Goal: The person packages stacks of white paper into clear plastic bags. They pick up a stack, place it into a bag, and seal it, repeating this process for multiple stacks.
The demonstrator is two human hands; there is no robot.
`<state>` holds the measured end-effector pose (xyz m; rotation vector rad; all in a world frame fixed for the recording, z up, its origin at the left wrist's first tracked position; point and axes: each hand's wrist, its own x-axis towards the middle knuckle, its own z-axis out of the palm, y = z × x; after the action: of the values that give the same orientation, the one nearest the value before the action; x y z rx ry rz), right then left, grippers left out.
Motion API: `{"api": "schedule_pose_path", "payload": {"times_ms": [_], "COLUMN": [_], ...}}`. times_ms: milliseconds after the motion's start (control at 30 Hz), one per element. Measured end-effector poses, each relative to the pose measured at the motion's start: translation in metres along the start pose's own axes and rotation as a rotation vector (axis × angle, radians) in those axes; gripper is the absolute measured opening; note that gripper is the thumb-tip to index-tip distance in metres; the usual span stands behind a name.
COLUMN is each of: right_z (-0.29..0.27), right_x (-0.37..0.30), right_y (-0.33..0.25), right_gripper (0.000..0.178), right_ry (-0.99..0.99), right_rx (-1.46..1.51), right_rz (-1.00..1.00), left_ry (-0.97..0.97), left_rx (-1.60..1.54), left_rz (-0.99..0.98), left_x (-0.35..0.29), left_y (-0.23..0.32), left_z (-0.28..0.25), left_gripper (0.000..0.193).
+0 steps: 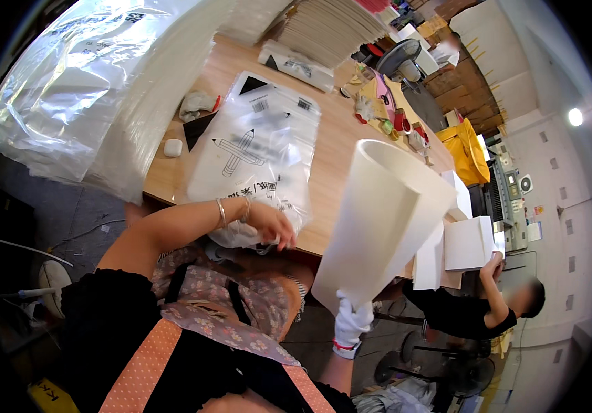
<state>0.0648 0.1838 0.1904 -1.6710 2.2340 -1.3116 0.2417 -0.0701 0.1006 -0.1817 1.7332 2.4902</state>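
My right hand (pixel 352 320), in a white glove, grips the lower edge of a large bent stack of white paper (pixel 385 220), which stands curled up above the table's near edge. My left hand (pixel 272 224), bare with bangles at the wrist, is over the near end of a clear plastic bag (pixel 261 151) printed with crossed pencils. Its fingers point down and look slightly apart, by the bag's crumpled near edge. The bag lies flat on the wooden table (pixel 327 172), on top of other similar bags.
A big pile of clear plastic (pixel 96 89) covers the left corner. A small white case (pixel 172 147) lies beside the bags. A tall paper stack (pixel 330 31) stands at the back. Another person (pixel 468 310) at right handles white sheets (pixel 466 244); a yellow bag (pixel 462 153) is beyond.
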Motion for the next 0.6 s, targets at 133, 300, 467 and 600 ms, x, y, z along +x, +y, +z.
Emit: {"api": "schedule_pose_path", "payload": {"times_ms": [133, 300, 467, 600], "right_z": [0.022, 0.052, 0.073, 0.155], "right_x": [-0.011, 0.007, 0.048, 0.033], "right_y": [0.029, 0.033, 0.012, 0.144], "right_gripper": [0.037, 0.036, 0.038, 0.05], "right_ry": [-0.211, -0.702, -0.985, -0.615], "right_rx": [-0.112, -0.546, -0.723, -0.097], "right_rz": [-0.151, -0.168, -0.001, -0.115], "left_ry": [0.377, 1.022, 0.846, 0.729], "left_rx": [-0.73, 0.303, 0.463, 0.885], "left_rz": [0.409, 0.244, 0.539, 0.532], "left_x": [0.007, -0.023, 0.009, 0.044], "left_y": [-0.041, -0.004, 0.071, 0.012], "left_z": [-0.102, -0.131, 0.026, 0.104], "left_gripper": [0.031, 0.03, 0.035, 0.037]}}
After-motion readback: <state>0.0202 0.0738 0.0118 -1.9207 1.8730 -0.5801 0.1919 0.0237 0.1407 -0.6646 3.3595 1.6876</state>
